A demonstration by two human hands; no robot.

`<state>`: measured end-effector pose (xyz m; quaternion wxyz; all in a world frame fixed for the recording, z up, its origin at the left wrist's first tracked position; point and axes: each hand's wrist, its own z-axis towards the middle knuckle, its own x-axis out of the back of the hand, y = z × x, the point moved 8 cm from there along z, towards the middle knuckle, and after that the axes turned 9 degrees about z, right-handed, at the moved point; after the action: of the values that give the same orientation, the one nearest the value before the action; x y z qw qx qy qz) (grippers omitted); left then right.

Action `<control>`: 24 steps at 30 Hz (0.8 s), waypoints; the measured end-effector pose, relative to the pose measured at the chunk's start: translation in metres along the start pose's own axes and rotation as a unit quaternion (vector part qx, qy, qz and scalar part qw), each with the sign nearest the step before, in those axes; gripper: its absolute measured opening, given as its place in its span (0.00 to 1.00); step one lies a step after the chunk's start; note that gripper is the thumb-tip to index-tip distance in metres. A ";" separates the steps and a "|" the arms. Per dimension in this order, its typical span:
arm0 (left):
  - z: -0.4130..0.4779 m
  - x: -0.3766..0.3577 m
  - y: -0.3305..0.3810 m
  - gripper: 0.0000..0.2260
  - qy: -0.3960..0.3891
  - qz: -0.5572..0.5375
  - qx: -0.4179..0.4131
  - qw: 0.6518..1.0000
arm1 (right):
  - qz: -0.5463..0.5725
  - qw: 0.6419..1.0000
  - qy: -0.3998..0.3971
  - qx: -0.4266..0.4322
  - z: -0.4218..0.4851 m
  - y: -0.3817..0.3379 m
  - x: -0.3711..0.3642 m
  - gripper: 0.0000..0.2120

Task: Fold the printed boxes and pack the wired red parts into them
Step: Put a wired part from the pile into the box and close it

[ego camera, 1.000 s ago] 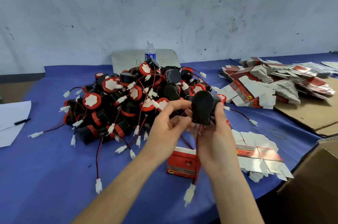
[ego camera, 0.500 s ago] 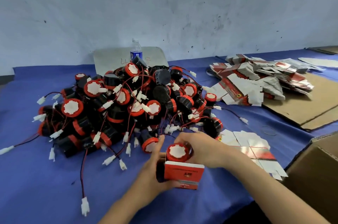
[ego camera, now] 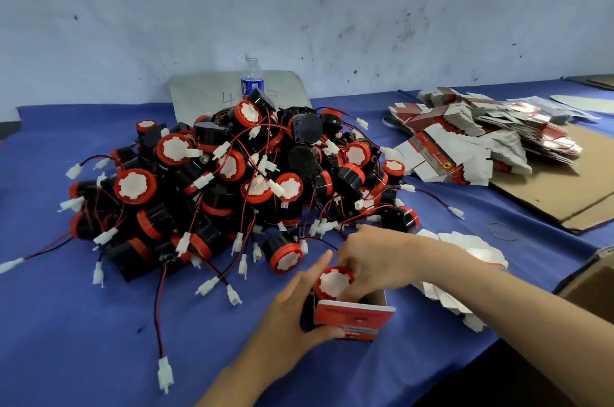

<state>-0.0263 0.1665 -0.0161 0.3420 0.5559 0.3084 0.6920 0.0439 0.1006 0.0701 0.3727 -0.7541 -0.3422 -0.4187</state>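
A small red printed box point(ego camera: 352, 318) stands open on the blue cloth near the front edge. My left hand point(ego camera: 292, 310) grips its left side, thumb along the front. My right hand point(ego camera: 372, 260) holds a red-rimmed part with a white face point(ego camera: 334, 282) in the box's mouth; the part's lower half is inside the box. A big heap of black and red wired parts point(ego camera: 232, 180) with white plugs lies behind. Flat box blanks point(ego camera: 465, 247) lie under my right forearm.
A larger pile of flat printed blanks point(ego camera: 481, 137) rests on brown cardboard point(ego camera: 564, 200) at the right. A water bottle point(ego camera: 252, 77) stands at the wall behind the heap. An open carton's edge point(ego camera: 591, 277) shows at far right. Loose wires trail left and forward on the cloth.
A second ago both hands held a black part up in the air. They have come down to the box, and the part now sits lower in its opening.
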 end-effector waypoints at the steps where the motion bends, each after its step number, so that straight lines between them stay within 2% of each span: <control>1: -0.001 0.001 0.002 0.38 0.007 0.014 -0.012 1.000 | -0.017 1.000 0.001 -0.007 0.002 -0.001 -0.005 0.21; 5: -0.003 0.003 0.009 0.25 0.029 0.053 -0.043 0.997 | -0.046 0.998 0.009 -0.041 0.004 0.003 -0.019 0.21; 7: -0.003 0.006 0.011 0.19 0.046 0.072 -0.039 0.996 | 0.008 1.000 0.001 -0.012 -0.002 0.005 -0.016 0.18; 9: -0.003 0.011 0.009 0.18 0.065 0.087 -0.032 0.994 | 0.123 0.992 0.031 0.022 -0.013 0.009 0.001 0.14; 11: -0.005 0.017 0.008 0.20 0.083 0.088 -0.027 0.992 | 0.235 0.969 0.078 -0.007 -0.027 0.031 0.019 0.18; 13: -0.007 0.022 0.010 0.22 0.100 0.100 -0.035 0.989 | 0.220 0.970 0.069 -0.077 -0.039 0.058 0.017 0.20; 15: -0.008 0.024 0.018 0.23 0.110 0.128 -0.057 0.984 | 0.151 0.981 0.064 -0.107 -0.046 0.074 0.015 0.11; 16: -0.009 0.025 0.024 0.22 0.119 0.151 -0.076 0.978 | 0.151 0.980 0.083 -0.096 -0.048 0.074 0.017 0.05; 20: -0.010 0.022 0.044 0.12 0.134 0.226 -0.141 0.955 | 0.244 0.953 0.179 -0.015 -0.053 0.054 0.038 0.04; 24: -0.010 0.019 0.044 0.14 0.115 0.242 -0.130 0.955 | 0.277 0.949 0.134 0.065 -0.040 0.016 0.033 0.03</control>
<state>-0.0443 0.1567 0.0282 0.1958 0.4809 0.1090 0.8477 0.0553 0.0653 0.1096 0.5646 -0.7305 -0.0936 -0.3727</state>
